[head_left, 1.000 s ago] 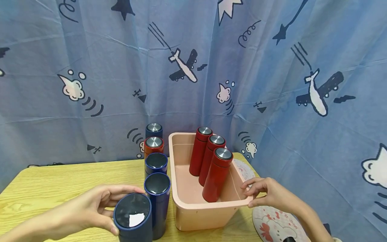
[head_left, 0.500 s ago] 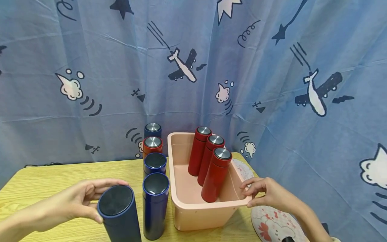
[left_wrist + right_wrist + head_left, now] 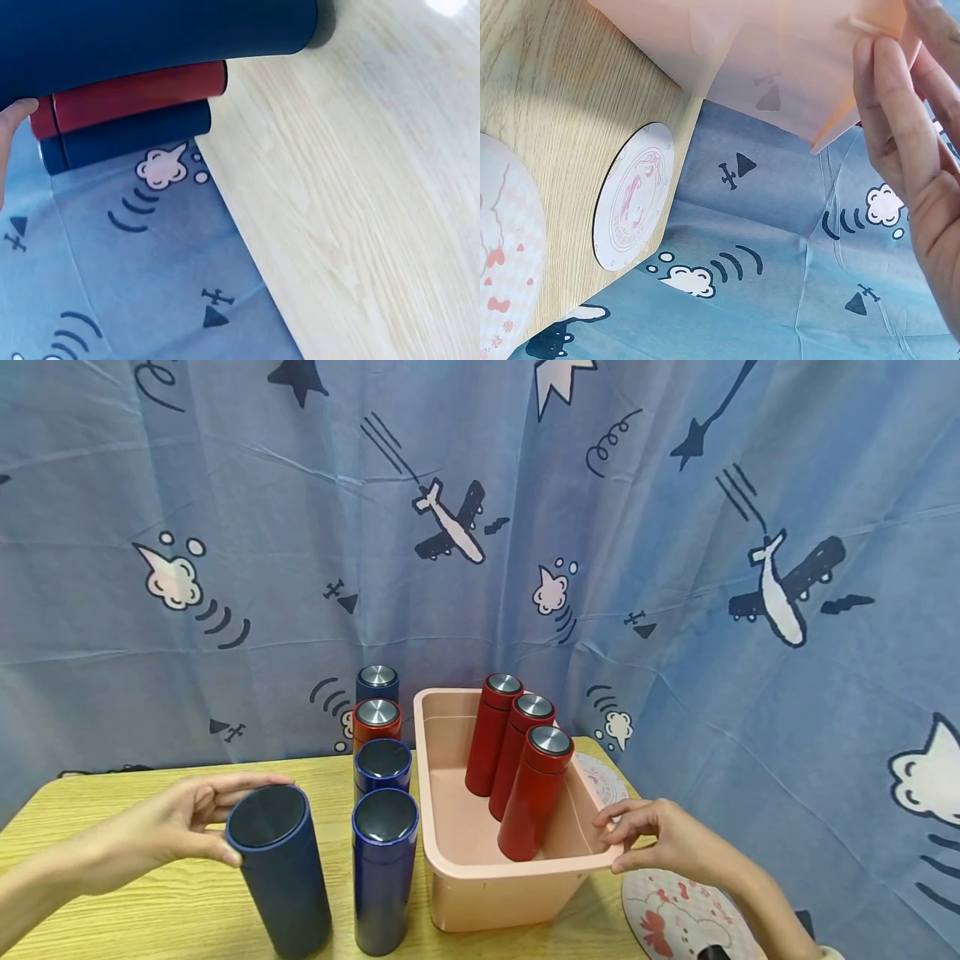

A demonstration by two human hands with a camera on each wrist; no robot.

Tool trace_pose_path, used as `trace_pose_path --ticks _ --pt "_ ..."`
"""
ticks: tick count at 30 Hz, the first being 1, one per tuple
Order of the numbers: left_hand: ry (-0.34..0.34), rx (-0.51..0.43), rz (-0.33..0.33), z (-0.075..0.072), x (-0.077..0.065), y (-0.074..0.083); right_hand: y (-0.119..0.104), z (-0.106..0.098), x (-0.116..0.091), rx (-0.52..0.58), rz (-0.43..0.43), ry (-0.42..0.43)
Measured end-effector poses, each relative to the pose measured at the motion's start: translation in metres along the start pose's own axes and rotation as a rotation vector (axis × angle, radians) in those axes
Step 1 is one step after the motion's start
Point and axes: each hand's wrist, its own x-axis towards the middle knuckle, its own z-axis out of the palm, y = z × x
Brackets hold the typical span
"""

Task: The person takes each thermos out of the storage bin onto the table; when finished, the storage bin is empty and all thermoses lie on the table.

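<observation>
My left hand [image 3: 180, 822] grips a matte dark blue thermos [image 3: 288, 885] near its top, thumb on the near side and fingers behind. It stands on the table with a slight tilt, left of a glossy blue thermos [image 3: 385, 893] and apart from it. In the left wrist view the dark blue thermos [image 3: 150, 37] fills the top. My right hand [image 3: 660, 839] pinches the right front corner rim of a peach plastic bin [image 3: 502, 893]. Three red thermoses with silver lids lean inside the bin, the nearest red thermos [image 3: 534, 806] in front.
Behind the glossy thermos stand another blue thermos [image 3: 382, 764], an orange-red thermos [image 3: 377, 718] and a navy thermos [image 3: 377, 681], in a row along the bin's left side. Round printed mats [image 3: 678, 914] lie right of the bin. A blue patterned curtain [image 3: 300, 568] hangs behind the table.
My left hand has moved the dark blue thermos left and away from the glossy blue thermos, opening a gap between them. My right hand stays on the bin's rim.
</observation>
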Motion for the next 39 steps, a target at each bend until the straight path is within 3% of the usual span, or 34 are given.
trace_pose_path --ticks 8,17,27,39 --pt "0.098 0.210 -0.014 -0.016 0.006 0.000 0.003 0.000 -0.001 -0.009 -0.040 0.009" --pt "0.186 0.266 -0.055 -0.036 0.014 -0.001 0.004 0.001 -0.001 -0.013 -0.055 0.015" --pt "0.320 0.373 -0.171 -0.060 0.027 -0.007 0.002 0.002 -0.002 0.010 -0.024 0.014" --pt "0.353 0.418 -0.213 -0.084 0.048 -0.009 0.004 0.004 -0.001 0.019 -0.054 0.017"
